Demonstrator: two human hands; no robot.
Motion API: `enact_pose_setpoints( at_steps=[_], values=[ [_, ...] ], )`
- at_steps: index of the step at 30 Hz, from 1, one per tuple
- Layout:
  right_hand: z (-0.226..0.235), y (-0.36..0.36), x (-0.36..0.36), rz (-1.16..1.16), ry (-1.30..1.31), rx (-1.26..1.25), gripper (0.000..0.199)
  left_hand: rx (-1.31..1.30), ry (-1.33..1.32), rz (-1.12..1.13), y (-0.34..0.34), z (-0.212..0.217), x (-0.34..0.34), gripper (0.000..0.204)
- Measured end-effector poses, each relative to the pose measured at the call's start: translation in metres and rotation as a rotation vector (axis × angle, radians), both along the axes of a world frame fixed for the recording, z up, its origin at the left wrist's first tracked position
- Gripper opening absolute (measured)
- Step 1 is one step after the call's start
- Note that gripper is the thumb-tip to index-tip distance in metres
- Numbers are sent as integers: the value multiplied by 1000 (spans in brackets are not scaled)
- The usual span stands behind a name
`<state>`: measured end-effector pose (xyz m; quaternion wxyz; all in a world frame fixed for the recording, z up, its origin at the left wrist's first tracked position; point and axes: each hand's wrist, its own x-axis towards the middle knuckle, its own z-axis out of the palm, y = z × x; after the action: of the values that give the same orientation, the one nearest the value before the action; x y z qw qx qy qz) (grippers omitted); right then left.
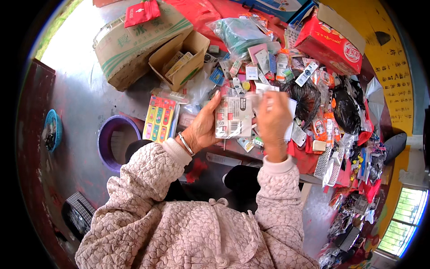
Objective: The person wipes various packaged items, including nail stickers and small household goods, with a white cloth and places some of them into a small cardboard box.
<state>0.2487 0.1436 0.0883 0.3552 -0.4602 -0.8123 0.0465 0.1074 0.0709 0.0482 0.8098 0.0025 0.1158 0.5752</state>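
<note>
My left hand [207, 124] grips a small flat package [234, 117] by its left side. The package is pale, with dark print and a barcode on the side facing up. At its right edge is my right hand [274, 117], smeared by motion. The fingers look bent, but whether they hold anything is hidden by the blur. Just left of my left hand lie flat packs with a red card of coloured strips [160, 115] on top. Beyond the package, a heap of small packaged goods [264, 67] covers the red cloth.
An open small carton [179, 58] leans by a large cardboard box [139, 45] bearing a red pouch [141, 13]. A red box [330, 42] stands far right near black plastic bags [347, 112]. Lower left are a purple bucket [106, 152] and a blue basket [53, 130].
</note>
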Motion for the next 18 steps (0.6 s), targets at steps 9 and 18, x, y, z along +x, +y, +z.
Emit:
enact_pose_setpoints(
  at_steps=[9,18],
  values=[
    [24,-31,-6,315,209,-28,6,13,2,34,2,2,0,61],
    [26,-30,22,422,-262,-306,2,-3,-7,192,9,5,-26,63]
  ],
)
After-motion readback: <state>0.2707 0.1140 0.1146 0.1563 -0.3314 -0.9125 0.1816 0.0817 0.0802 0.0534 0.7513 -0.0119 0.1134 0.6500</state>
